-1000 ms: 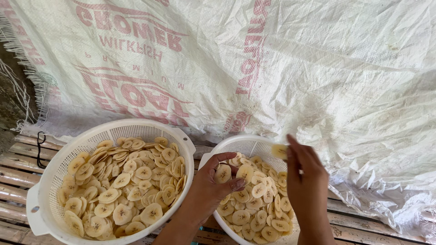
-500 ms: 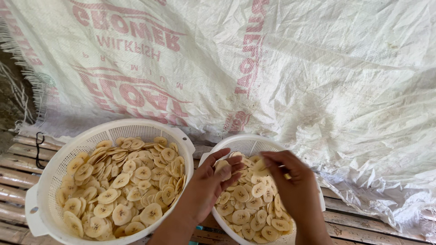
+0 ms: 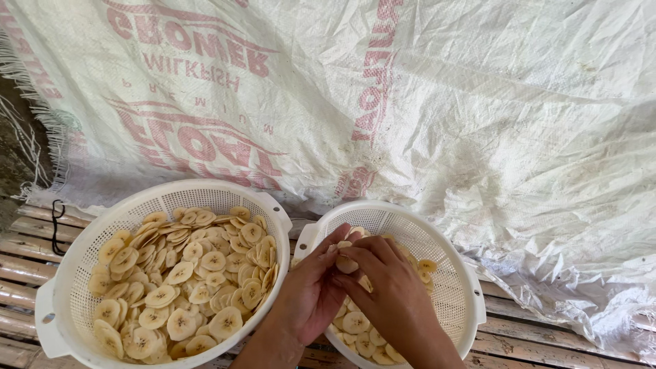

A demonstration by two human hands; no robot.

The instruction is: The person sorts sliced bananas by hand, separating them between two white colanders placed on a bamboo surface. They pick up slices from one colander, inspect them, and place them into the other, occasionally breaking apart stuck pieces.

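Two hands — left hand [image 3: 311, 290] and right hand [image 3: 386, 290] — are pinching one pale banana slice [image 3: 345, 263] together over the smaller white perforated plastic basket [image 3: 465, 287]; a slack grip risks it breaking or dropping — maybe between the slatted bamboo bench [image 3: 27, 256] strips.

Only my two hands and forearms show, coming up from the bottom edge. My left hand [image 3: 311, 290] is bare: no glove, no ring, no watch or band at the wrist. My right hand [image 3: 386, 290] is also bare, nothing on the fingers or wrist. Both forearms are uncovered as far as the frame shows, with no sleeve or cuff in view. Nails look short and plain, but detail is too small to be sure. No marks or bandages that I can make out. Rest of me is out of view.
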